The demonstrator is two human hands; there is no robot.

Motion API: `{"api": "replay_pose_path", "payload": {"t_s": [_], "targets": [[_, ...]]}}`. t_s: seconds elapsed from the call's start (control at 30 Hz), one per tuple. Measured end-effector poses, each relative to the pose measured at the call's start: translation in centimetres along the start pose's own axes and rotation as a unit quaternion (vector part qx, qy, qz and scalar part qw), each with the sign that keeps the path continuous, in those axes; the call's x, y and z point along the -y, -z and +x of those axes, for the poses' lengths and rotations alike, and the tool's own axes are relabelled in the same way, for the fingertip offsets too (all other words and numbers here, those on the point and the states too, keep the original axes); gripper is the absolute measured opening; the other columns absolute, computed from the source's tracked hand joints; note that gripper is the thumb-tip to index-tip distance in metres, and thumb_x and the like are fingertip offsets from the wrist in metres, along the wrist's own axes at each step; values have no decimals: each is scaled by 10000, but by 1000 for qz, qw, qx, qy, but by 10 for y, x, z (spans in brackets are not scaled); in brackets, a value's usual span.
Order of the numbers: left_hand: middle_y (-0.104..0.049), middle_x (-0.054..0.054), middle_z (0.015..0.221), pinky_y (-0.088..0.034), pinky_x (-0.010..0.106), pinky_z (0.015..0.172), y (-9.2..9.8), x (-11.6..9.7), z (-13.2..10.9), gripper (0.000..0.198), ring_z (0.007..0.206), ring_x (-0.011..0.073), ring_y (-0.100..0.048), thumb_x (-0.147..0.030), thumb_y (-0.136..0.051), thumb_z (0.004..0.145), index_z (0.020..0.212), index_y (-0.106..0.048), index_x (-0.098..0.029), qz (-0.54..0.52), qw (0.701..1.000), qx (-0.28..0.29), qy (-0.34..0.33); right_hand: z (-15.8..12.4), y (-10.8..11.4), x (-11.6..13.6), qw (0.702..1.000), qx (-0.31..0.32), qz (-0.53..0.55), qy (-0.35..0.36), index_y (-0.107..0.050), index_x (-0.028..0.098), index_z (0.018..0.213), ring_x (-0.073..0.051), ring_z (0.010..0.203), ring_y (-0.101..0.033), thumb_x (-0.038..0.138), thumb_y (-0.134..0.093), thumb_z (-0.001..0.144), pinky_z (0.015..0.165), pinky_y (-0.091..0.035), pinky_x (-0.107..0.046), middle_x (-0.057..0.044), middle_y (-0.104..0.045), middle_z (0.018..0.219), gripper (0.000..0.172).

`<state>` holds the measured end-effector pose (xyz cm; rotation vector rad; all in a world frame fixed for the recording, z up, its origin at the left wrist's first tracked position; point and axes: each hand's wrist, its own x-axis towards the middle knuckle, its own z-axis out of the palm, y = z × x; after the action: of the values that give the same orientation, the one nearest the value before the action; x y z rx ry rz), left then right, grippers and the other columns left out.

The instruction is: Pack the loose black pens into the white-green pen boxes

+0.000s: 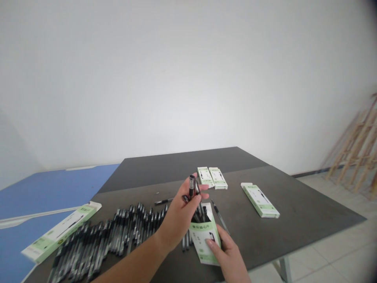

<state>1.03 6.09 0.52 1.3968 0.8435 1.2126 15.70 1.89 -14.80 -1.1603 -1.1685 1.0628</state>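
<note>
Spillage the main risk here: left hand (pixel 176 220) closed around a loose bunch of black gel pens (pixel 192 186), held upright above the table (pixel 294 208), with nothing but finger pressure keeping them together, so a slackened grip could send them rolling across the dark top. Right hand (pixel 228 255) clamped on the side of an open pale-green pen box (pixel 203 241), its base hidden enough to leave contact with the table uncertain; too steep a tilt could tip out the pen tops (pixel 202 214) already showing at its mouth. Narrow opening, too, and a likely snag point for any pen entering at an angle, with bent card or a jammed bunch as the result. Slanted loose pen (pixel 219 216) just beside the box, and two more pens (pixel 185 241) by its left edge, all easy to knock with a careless wrist. Long heap of pens (pixel 97 236) close under the left forearm, open to being swept sideways by a wide arm movement, perhaps toward the table edge.
</note>
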Motion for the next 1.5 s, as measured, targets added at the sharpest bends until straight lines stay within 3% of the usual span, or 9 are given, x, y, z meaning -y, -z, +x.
{"api": "replay_pose_path", "payload": {"t_s": [0.1,0.23,0.53,0.73,0.93,1.07,1.23,1.37,1.5], "targets": [[-643,23,987,-495,245,729,-4,-1,-3,559,830,144,-633,-250,-548,888,1398,-320,-264,-51,999,0,-11,-2,-4,0,1000,-10,29,-8,-702,196,1095,-266,908,-680,439,-717,725,801,-542,-327,-58,-751,991,443],[-573,-22,792,-473,230,687,-9,9,-4,294,761,130,-591,-356,-506,920,1189,-477,-242,-83,996,-29,-1,-7,-11,10,997,-65,45,-6,-714,208,1066,-269,906,-676,466,-734,702,797,-538,-322,-52,-754,980,447],[-658,70,1080,-366,354,976,0,10,0,219,1050,221,-565,-316,-465,920,1016,-617,-191,189,980,-33,-45,-8,-12,6,995,-83,42,-30,-704,185,1082,-285,921,-674,499,-728,687,782,-545,-331,-65,-751,979,506],[-697,91,1116,-435,342,935,0,5,-5,282,1047,226,-620,-357,-443,933,1052,-618,-170,61,998,3,26,-8,-11,2,997,-71,25,-13,-691,186,1108,-292,977,-653,452,-728,707,856,-517,-348,-70,-735,1044,482],[-651,105,1220,-333,417,1065,-3,14,-2,260,1188,261,-543,-246,-551,860,1096,-638,-181,194,981,-4,-1,-7,-9,-1,997,-13,58,-39,-640,196,1181,-298,1004,-652,431,-690,769,830,-540,-359,-78,-714,1103,477],[-575,130,1312,-381,412,1043,3,20,-2,541,1226,262,-516,-132,-621,774,1293,-474,-185,145,989,17,-12,-5,-3,-11,999,-35,39,-16,-667,198,1148,-285,1049,-632,398,-715,753,880,-519,-342,-74,-700,1146,446],[-423,127,1440,-482,384,937,5,13,-10,653,1091,190,-604,-215,-466,933,1453,-84,-314,73,991,28,-110,-7,0,-18,998,-35,49,-9,-666,206,1155,-279,1050,-635,386,-718,751,902,-508,-352,-70,-702,1149,445],[-519,83,1377,-396,393,1048,7,8,-14,413,1137,184,-577,-192,-383,965,1367,-392,-291,254,941,69,-214,-10,-3,-14,996,-49,71,-13,-687,204,1117,-277,1012,-651,392,-746,720,871,-525,-347,-68,-720,1108,443],[-542,72,1378,-288,409,1141,13,20,-15,346,1324,215,-415,-188,-416,946,1256,-563,-231,365,893,160,-209,-11,-6,-10,992,-82,92,-3,-704,208,1086,-265,949,-669,399,-751,711,810,-545,-321,-65,-732,1067,423]]}}
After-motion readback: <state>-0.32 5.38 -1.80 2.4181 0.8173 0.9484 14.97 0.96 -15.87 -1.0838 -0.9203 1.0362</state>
